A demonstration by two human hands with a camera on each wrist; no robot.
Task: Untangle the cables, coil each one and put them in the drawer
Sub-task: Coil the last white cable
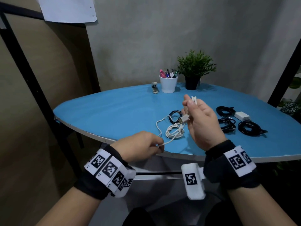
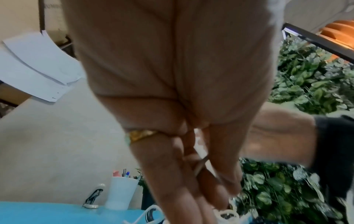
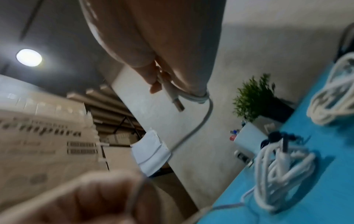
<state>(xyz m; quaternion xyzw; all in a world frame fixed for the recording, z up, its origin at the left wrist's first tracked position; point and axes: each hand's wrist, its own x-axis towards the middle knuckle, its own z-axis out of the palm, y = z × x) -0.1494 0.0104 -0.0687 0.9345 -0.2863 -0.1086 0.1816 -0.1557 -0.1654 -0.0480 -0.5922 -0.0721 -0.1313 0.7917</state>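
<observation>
A: So where was the white cable (image 1: pixel 160 128) at that point?

B: Strung between both hands, over the near edge of the blue desk (image 1: pixel 104 111). Right hand (image 1: pixel 201 121) was raised above the desk, fingers (image 1: pixel 187 101) curled around a few wound loops, USB plug (image 1: pixel 184 119) sticking out on its left side. Left hand (image 1: pixel 141 145) sat at the near desk edge, pinching the free run of that cable between thumb and fingertips.

A: Slack?

B: Yes, it sagged in a loop down to the desk between the two hands.

A: Other cables?

B: White coiled bundle (image 1: pixel 175 132) lay on the desk just left of the right hand, dark coil (image 1: pixel 175 115) just beyond it. Three black coils (image 1: pixel 249 128) and a white charger (image 1: pixel 241 115) were on the right side. Drawer wasn't in view.

A: Far side?

B: White cup of pens (image 1: pixel 168 84), potted plant (image 1: pixel 194 70) right of it, stapler (image 1: pixel 154 88) left of it. Wrist views were blurred, but the right one showed the plug (image 3: pixel 175 100) held in the fingers.
</observation>
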